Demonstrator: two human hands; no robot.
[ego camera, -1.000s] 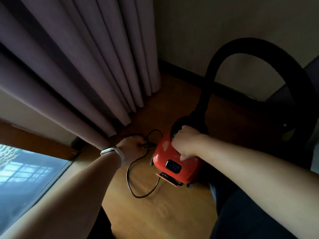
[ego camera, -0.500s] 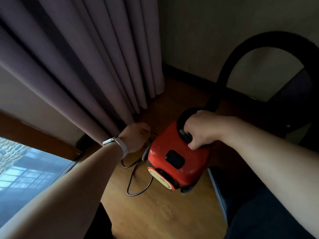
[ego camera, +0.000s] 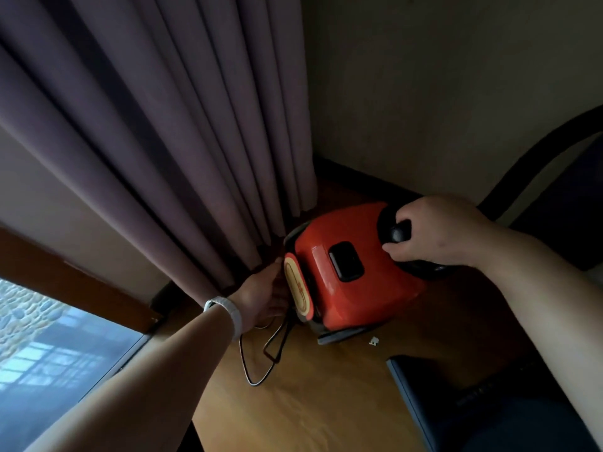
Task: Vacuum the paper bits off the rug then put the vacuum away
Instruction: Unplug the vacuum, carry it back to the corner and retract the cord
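A small red canister vacuum [ego camera: 346, 269] is on the wooden floor near the room corner, beside the curtain. My right hand [ego camera: 437, 233] is closed around its black handle on top. Its black hose [ego camera: 535, 158] arcs away to the upper right. My left hand [ego camera: 264, 295], with a white wristband, is pressed against the vacuum's rear end where the black power cord [ego camera: 261, 363] comes out; the fingers look curled around the cord, partly hidden. One white paper bit [ego camera: 374, 341] lies on the floor by the vacuum. The blue rug's [ego camera: 424, 393] corner shows at lower right.
Heavy purple curtains [ego camera: 169, 132] hang at left down to the floor. A beige wall [ego camera: 440, 86] with a dark baseboard closes the corner behind the vacuum. A window [ego camera: 49, 360] with a wooden sill is at lower left. Wooden floor [ego camera: 293, 412] lies in front.
The vacuum has moved farther toward the corner and the curtain, carried by my right hand. My left hand has followed with the cord to the vacuum's rear.
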